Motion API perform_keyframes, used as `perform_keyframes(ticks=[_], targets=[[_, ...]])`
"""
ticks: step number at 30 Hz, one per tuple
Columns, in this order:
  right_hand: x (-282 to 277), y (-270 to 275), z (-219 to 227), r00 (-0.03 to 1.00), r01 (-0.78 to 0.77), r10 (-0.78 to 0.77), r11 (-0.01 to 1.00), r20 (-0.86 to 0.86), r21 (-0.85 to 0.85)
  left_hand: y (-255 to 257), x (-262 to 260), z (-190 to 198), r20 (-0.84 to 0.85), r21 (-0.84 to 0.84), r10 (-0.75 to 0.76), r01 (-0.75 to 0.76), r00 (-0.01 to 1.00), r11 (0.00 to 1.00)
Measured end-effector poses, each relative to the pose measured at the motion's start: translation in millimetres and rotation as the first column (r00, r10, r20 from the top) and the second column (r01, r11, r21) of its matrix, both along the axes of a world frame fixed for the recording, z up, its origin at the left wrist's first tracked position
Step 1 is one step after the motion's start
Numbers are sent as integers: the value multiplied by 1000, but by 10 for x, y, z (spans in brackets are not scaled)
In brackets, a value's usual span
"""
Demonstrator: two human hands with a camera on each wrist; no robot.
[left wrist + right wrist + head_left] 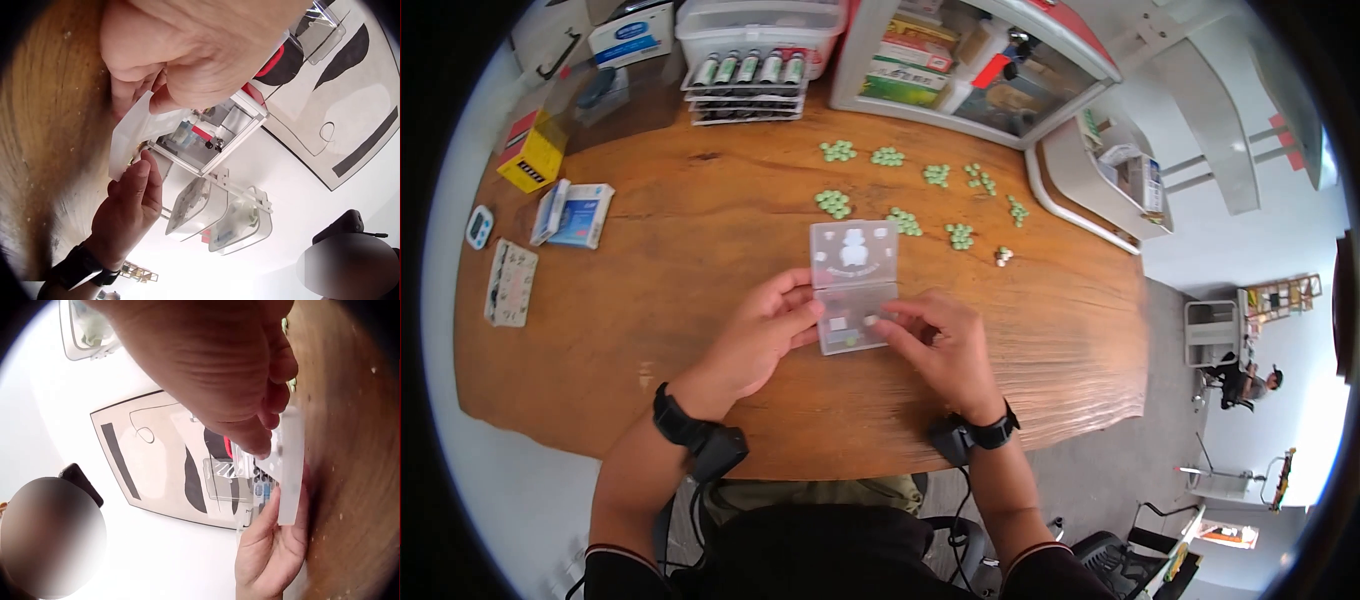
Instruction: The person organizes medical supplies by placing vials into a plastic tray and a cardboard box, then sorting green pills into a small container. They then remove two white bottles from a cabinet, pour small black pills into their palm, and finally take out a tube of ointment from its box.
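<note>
My left hand (752, 338) grips a translucent plastic pill case (835, 296) by its left side, thumb at the edge. The case stands open, its lid (855, 262) printed with a white bear figure folded away from me. Its base has small compartments, with a few pale pieces inside. My right hand (945, 335) is over the base's right side, thumb and forefinger together around a small white pill (870, 321). In the right wrist view, those fingertips are right at the case (289, 481). Beyond the lid lie small piles of green tablets (833, 204) and a little white pile (1003, 256).
Vials (748, 68) stand in a wire rack at the back, by a clear plastic bin (760, 20). A glass-fronted cabinet (940, 120) stands at back right. On the left are a yellow box (533, 152), a blue-white box (582, 218) and a timer (479, 228).
</note>
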State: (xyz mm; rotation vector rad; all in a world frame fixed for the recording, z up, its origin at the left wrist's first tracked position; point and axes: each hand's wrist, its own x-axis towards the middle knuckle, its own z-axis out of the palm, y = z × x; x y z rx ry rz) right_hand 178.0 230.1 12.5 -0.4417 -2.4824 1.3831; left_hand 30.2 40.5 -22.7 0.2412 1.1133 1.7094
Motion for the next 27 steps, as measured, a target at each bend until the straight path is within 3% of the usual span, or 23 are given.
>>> perform_keyframes(ticks=[2,4,6,9,12,25,27], targets=[[26,189,-2,998,65,-65,998,16,22,-2,-2,-3,8,6,-14,14,1000,1000],[54,517,-130,919,394,-394,919,13,6,2,-7,42,14,3,-17,17,1000,1000],[85,945,-233,837,533,-548,821,17,205,-12,-8,85,-25,-46,-32,31,999,998],[171,1352,-431,831,533,-554,766,-51,360,-21,-10,54,-33,-20,-41,41,999,999],[202,1407,-430,868,450,-496,781,-7,433,-19,-11,68,-35,-23,-34,34,999,999],[213,1328,-361,874,414,-485,759,12,502,-15,-2,67,-32,-17,-28,27,999,999],[155,1050,-158,882,436,-471,796,-21,420,-19,-12,61,-22,17,-27,27,999,999]])
